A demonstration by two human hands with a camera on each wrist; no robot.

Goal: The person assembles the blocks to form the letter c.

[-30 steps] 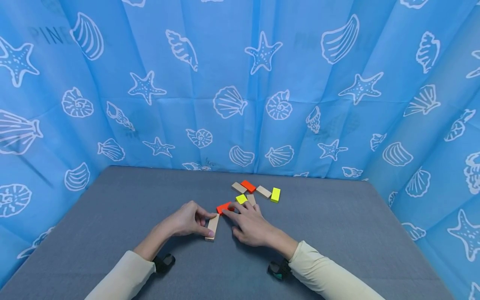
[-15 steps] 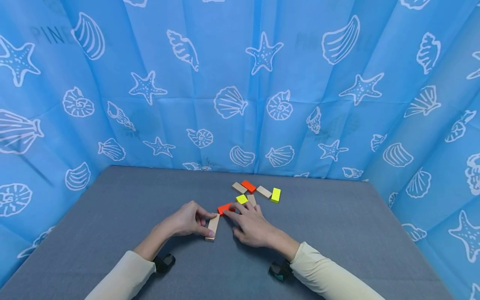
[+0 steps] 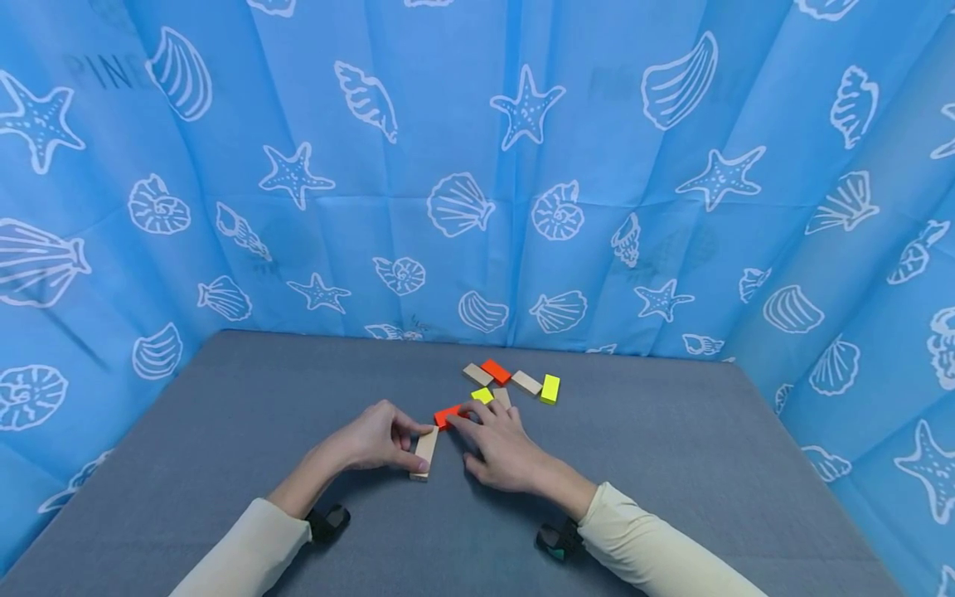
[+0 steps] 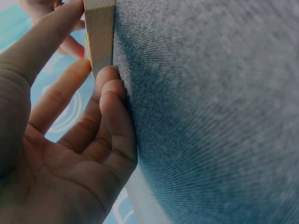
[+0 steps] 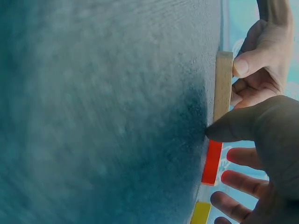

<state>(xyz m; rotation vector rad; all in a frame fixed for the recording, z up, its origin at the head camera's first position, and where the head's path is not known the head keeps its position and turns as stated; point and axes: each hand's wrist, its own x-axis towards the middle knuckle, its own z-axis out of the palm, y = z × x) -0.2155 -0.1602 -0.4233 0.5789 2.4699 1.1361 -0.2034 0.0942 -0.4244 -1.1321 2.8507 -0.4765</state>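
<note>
A plain wooden block [image 3: 425,450] lies on the grey tabletop, its long side running away from me. My left hand [image 3: 373,438] pinches it, thumb at the near end and index finger at the far end. In the left wrist view the block's pale side [image 4: 101,37] stands right against the cloth. Just beyond its far end, to the right, lies a red block [image 3: 445,417]. My right hand [image 3: 503,449] reaches over this red block with fingertips on its right part, the thumb apart from it. The right wrist view shows the red block [image 5: 212,163] close to the wooden block's end.
Behind my right fingers lie a yellow block [image 3: 482,395] and a wooden block [image 3: 502,398]. Farther back are another wooden block [image 3: 477,374], a red one [image 3: 496,371], a wooden one [image 3: 526,382] and a yellow one [image 3: 550,389]. A blue shell-print curtain [image 3: 477,274] hangs behind the table.
</note>
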